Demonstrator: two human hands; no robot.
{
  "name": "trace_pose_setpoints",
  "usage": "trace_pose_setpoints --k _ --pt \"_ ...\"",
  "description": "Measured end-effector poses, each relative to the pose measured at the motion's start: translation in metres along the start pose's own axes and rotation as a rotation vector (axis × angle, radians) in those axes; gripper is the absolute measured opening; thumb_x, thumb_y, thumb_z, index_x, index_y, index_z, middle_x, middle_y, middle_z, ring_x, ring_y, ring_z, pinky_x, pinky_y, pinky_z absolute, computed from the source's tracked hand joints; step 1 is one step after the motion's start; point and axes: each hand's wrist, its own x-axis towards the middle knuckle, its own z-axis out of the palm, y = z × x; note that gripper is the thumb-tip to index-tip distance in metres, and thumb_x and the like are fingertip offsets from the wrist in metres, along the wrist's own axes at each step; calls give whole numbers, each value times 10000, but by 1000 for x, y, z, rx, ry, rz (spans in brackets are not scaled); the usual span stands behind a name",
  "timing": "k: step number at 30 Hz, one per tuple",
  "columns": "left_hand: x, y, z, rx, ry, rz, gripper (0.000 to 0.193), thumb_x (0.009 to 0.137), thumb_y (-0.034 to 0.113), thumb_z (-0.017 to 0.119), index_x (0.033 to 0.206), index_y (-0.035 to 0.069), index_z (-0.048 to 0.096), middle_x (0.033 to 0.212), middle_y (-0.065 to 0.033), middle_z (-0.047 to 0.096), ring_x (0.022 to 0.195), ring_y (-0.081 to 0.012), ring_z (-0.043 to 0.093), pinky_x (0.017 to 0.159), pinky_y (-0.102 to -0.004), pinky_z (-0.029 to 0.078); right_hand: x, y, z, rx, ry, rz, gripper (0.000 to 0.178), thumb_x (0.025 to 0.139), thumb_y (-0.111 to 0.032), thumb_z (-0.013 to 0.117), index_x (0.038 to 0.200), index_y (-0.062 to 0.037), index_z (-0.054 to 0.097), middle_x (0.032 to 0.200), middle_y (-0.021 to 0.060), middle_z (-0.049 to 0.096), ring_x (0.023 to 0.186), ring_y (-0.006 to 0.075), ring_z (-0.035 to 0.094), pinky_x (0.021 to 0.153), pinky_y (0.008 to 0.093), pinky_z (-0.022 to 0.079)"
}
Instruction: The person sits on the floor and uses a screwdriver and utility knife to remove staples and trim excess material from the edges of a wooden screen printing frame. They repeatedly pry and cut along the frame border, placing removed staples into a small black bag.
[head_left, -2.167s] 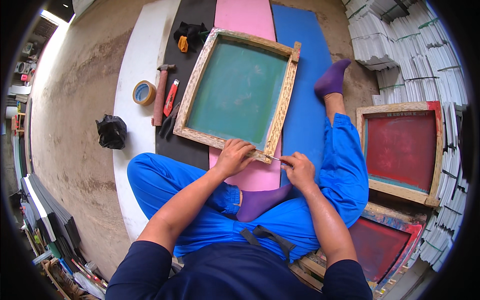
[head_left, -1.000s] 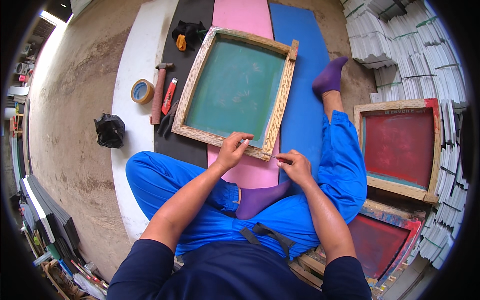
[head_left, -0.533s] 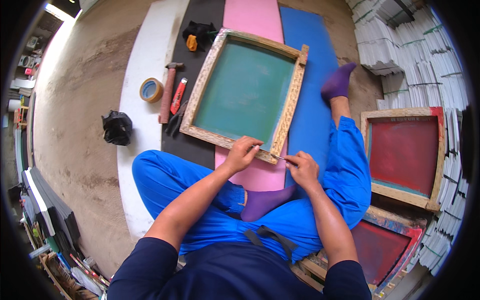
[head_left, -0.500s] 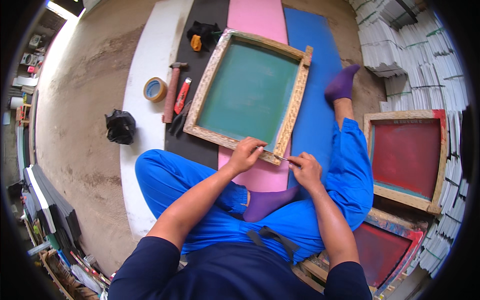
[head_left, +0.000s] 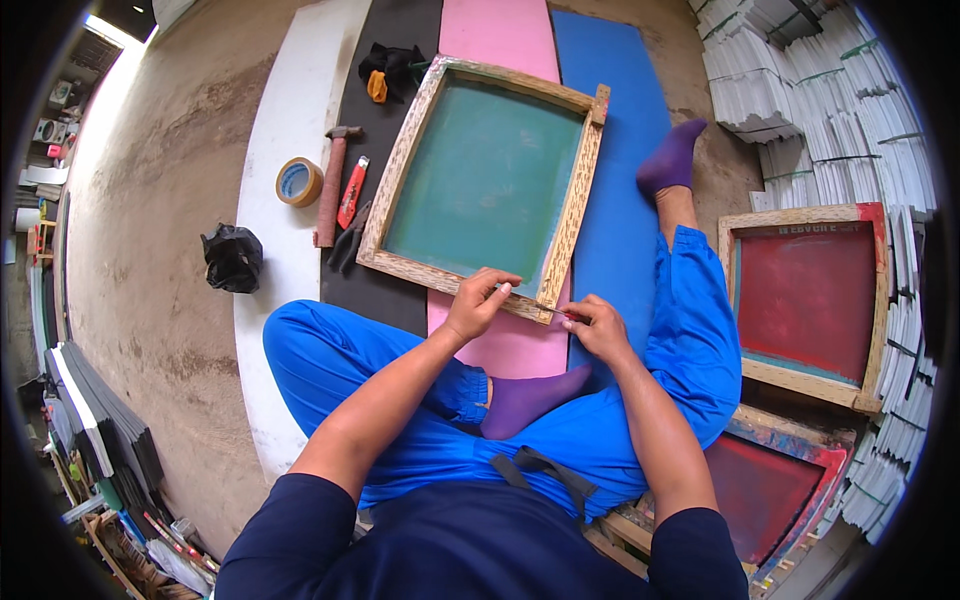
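Observation:
A wooden screen printing frame (head_left: 395,190) with a green mesh (head_left: 487,180) lies tilted on the mats in front of me. My left hand (head_left: 480,302) grips its near rail, fingers bent over the wood close to the near right corner. In my right hand (head_left: 600,328) is a thin metal tool (head_left: 553,311), pinched from the right. The tool's tip meets the frame at that same corner. Its handle is mostly hidden by my fingers, so the exact kind cannot be made out.
Left of the frame lie a hammer (head_left: 332,190), a red utility knife (head_left: 352,192), dark-handled pliers (head_left: 348,238), brown tape (head_left: 299,182) and a black plastic bag (head_left: 232,258). Red-meshed frames (head_left: 803,300) stand at right, beside stacked white sheets (head_left: 835,120). My purple-socked foot (head_left: 535,402) is near the corner.
The whole view has shifted slightly, so things sit a little further left and up. Both hands keep nearly the same places at the frame's corner, with the tool still against it.

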Motion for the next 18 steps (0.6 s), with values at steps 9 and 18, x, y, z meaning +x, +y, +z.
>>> trace_pose_setpoints --k 9,18 --pt "-1 0 -4 119 7 32 194 949 108 618 1074 1 722 1034 -142 719 1008 -287 658 908 -385 500 -11 -12 -16 -142 51 -43 178 824 -298 785 983 -218 800 821 24 633 865 235 640 757 393 512" --pt "-2 -2 8 379 -15 160 179 881 43 667 1053 41 717 1010 -135 704 1003 -317 640 904 -435 470 -8 -22 -1 -308 227 -125 145 834 -320 768 911 -203 804 807 15 641 836 237 636 735 397 511"
